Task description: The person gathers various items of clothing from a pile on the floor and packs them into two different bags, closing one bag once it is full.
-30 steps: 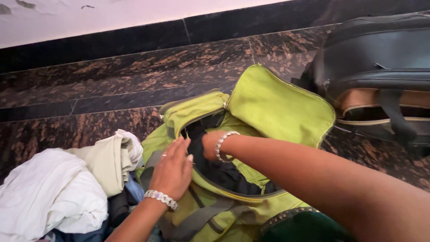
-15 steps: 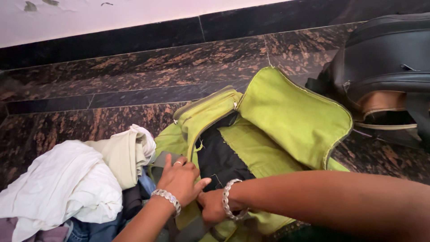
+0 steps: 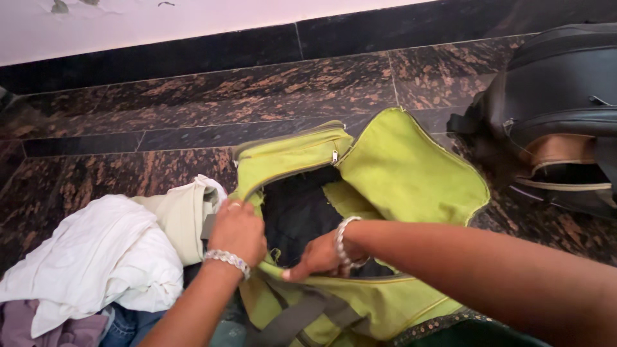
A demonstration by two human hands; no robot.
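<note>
A lime-green duffel bag (image 3: 398, 180) lies open on the dark stone floor, its flap folded back to the right. Dark clothing (image 3: 295, 212) fills its inside. My left hand (image 3: 236, 232), with a ring and a silver bracelet, grips the bag's left edge beside the opening. My right hand (image 3: 315, 257), also with a bracelet, pinches the near rim of the opening, its thumb over the edge.
A pile of clothes sits left of the bag: a white garment (image 3: 96, 263), a cream one (image 3: 183, 215), jeans (image 3: 125, 324) underneath. A black bag (image 3: 559, 96), partly unzipped, stands at the right. A black skirting and a pale wall (image 3: 193, 19) run along the back.
My left hand has shifted up along the bag's left edge. My right hand has moved from low at the bag's front up to the near rim of the opening.
</note>
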